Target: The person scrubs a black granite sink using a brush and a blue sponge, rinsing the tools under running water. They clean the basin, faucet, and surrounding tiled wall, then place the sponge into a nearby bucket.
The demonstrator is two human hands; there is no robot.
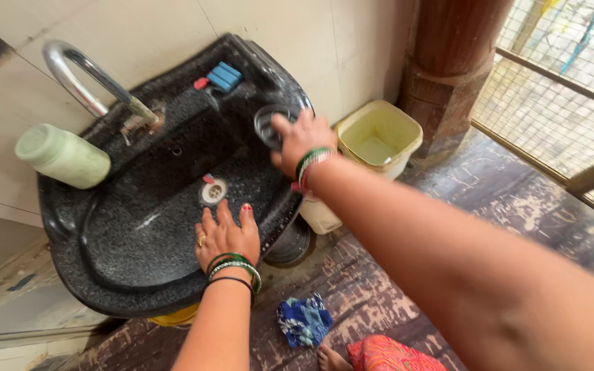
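Right hand (302, 139) grips a small round dish (269, 124) at the sink's (70, 227) far rim; left hand (225, 237) lies flat, fingers spread, in the basin just short of the drain (214, 190). Looks like washing up; rinsing wants the tap (87, 79). One dish, one tap, one green jar (63, 156), one bin (378, 137).
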